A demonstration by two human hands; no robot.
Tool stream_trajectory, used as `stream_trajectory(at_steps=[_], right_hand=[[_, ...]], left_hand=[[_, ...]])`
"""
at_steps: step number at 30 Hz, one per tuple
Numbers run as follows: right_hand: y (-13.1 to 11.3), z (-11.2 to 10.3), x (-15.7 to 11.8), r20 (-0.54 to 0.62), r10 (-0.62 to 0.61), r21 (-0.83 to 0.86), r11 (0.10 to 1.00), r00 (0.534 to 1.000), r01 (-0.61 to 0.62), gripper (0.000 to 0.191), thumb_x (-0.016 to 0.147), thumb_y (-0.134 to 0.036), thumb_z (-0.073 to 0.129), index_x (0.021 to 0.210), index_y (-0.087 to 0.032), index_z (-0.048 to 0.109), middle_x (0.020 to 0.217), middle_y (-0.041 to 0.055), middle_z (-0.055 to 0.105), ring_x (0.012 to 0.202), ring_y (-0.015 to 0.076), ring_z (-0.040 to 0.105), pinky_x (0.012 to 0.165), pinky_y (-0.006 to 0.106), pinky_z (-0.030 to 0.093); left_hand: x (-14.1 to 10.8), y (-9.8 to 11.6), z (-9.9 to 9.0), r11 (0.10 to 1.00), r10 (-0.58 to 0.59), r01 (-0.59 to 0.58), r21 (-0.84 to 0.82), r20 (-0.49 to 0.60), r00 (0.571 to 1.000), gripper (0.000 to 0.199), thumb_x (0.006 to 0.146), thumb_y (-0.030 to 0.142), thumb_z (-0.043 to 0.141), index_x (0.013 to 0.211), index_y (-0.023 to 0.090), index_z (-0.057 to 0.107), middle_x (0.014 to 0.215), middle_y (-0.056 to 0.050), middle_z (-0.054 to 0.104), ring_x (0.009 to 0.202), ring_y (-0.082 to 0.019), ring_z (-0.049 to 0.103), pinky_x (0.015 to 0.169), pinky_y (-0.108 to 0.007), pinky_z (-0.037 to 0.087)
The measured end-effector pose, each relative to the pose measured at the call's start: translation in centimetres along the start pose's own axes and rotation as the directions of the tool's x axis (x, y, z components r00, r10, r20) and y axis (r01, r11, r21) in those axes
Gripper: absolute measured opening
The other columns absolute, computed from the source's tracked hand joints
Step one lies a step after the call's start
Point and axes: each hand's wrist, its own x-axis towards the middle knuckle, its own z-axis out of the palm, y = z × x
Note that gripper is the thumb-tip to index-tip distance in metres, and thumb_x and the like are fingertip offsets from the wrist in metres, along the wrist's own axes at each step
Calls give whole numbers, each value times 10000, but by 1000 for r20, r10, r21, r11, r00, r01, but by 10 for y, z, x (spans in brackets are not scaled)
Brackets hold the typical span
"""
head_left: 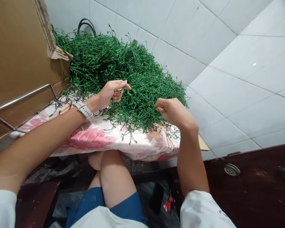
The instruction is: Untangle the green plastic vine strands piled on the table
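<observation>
A large heap of thin green stems [133,69] with small tips lies on a floral cloth [90,139]. My left hand [112,92], with a light watch strap [84,110] on the wrist, is over the front middle of the heap. Its fingers are curled in, thumb and forefinger together; anything pinched there is too small to make out. At the heap's right edge, my right hand [171,110] has its fingers bent together near the stems. What its fingertips hold, if anything, is hidden.
Cardboard [19,47] stands at the left beside a bent metal rod [23,98]. White tiles [228,79] rise behind. Below the cloth are my legs, a dark phone [156,198] and a red item [167,205]. Dark red wood [258,177] spans the lower right.
</observation>
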Motion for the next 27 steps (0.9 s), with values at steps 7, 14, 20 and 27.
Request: stream_trajectory(at_steps=[7,14,20,27], right_hand=[[-4,3,0,51,-85,105,991,995,79,496,917,-35,533,1391,-149,621,898,79,773,833,216,668,695,294,410],[-8,6,3,37,-100,119,988,994,95,346,875,9,504,991,-151,787,912,76,761,794,179,638,680,288,379],[-16,7,6,90,-140,44,990,986,136,624,854,45,432,1266,-252,795,975,93,743,853,209,648,729,312,413],[-14,16,7,-9,-138,62,988,990,138,319,946,-130,560,1240,-134,683,889,85,757,758,202,610,674,299,362]], left_hand=[[2,-4,-3,1000,6,-6,20,7,1000,186,937,274,618,849,138,709,486,98,244,406,-59,246,417,-202,202],[4,-8,-7,999,30,-31,37,41,999,177,940,270,608,866,140,702,503,98,244,411,-53,249,431,-203,212],[3,-7,-6,997,37,-41,64,57,998,141,923,261,628,880,140,687,515,97,277,422,-50,255,438,-205,206],[1,-6,-3,996,27,-31,86,48,999,143,921,260,622,869,140,679,510,97,271,421,-47,245,448,-208,197]])
